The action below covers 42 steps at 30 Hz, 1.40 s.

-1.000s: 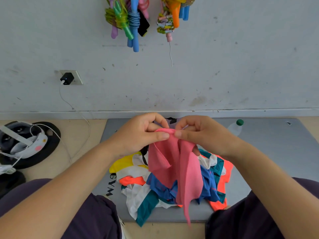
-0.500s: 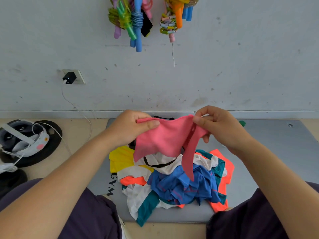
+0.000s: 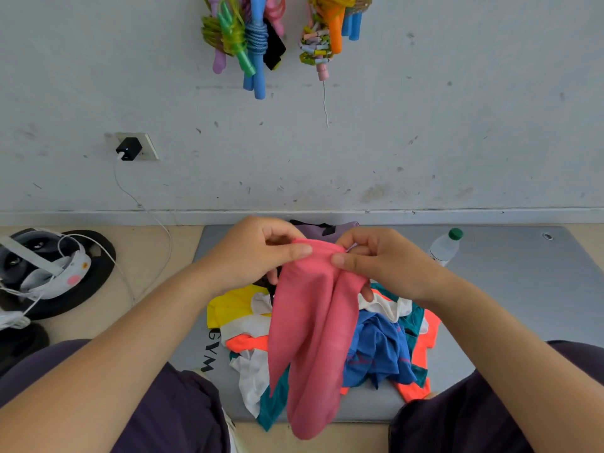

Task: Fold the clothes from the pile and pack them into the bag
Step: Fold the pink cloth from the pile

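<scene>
A pink garment [image 3: 310,328] hangs in the air in front of me, gathered into long folds. My left hand [image 3: 258,253] pinches its top edge between thumb and fingers. My right hand [image 3: 382,263] pinches the same edge right beside it, thumbs almost meeting. Below lies the pile of clothes [image 3: 382,351] on a grey mat [image 3: 510,289]: yellow, white, orange, teal and blue pieces tangled together. A purple and black item [image 3: 327,228] shows behind my hands at the mat's far edge; I cannot tell what it is.
A plastic bottle [image 3: 444,246] with a green cap lies on the mat to the right. A headset with white cable [image 3: 42,266] sits on the floor at left, plugged into a wall charger [image 3: 129,148]. Skipping ropes [image 3: 251,37] hang on the wall. My knees flank the mat.
Half a second ago my hands held the pink garment spread wide; they have come back together and the cloth now hangs down in long folds over the pile.
</scene>
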### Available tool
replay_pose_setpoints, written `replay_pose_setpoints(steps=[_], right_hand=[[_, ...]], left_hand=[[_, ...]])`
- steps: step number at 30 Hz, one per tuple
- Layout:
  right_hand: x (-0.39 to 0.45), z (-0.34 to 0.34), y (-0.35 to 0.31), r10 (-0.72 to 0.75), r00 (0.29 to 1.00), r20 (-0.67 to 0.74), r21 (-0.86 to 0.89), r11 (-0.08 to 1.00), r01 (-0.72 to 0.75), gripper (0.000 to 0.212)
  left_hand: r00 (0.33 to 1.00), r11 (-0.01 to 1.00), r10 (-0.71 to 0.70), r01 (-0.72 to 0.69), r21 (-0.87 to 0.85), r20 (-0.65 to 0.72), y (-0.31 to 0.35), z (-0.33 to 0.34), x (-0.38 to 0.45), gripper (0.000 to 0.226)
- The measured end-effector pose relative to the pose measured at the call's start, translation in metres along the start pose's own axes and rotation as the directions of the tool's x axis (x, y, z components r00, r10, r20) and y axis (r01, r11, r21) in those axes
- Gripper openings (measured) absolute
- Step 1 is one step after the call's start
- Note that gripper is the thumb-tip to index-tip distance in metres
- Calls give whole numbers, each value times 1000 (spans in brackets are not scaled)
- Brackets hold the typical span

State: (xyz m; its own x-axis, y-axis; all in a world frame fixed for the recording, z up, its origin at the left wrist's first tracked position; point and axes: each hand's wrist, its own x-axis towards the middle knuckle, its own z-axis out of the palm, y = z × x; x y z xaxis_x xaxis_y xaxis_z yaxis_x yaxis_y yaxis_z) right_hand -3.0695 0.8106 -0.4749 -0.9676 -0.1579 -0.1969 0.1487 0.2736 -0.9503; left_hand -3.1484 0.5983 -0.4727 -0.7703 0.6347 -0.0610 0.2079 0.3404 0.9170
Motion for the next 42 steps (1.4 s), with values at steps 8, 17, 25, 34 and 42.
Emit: replay_pose_setpoints(steps=[8, 17, 25, 34, 42], right_hand=[[-1, -1, 2, -28, 995, -93, -21, 999, 26, 22], [-5, 8, -9, -95, 990, 100, 77, 993, 88, 27], [-7, 14, -15, -165, 979, -123, -109, 982, 151, 3], [-9, 17, -20, -240, 920, -308, -170, 966, 195, 6], [-7, 16, -16, -313, 867, -388, -212, 946, 247, 6]], left_hand=[[981, 940, -192, 193, -281, 32, -7, -1, 5, 16], [973, 798, -229, 213, -563, 44, 0, 7, 4, 20], [968, 784, -247, 221, -580, 36, 4, 13, 3, 20], [978, 773, -173, 206, -600, 113, 9, 20, 2, 26], [984, 779, -76, 159, -607, 160, 13, 19, 0, 24]])
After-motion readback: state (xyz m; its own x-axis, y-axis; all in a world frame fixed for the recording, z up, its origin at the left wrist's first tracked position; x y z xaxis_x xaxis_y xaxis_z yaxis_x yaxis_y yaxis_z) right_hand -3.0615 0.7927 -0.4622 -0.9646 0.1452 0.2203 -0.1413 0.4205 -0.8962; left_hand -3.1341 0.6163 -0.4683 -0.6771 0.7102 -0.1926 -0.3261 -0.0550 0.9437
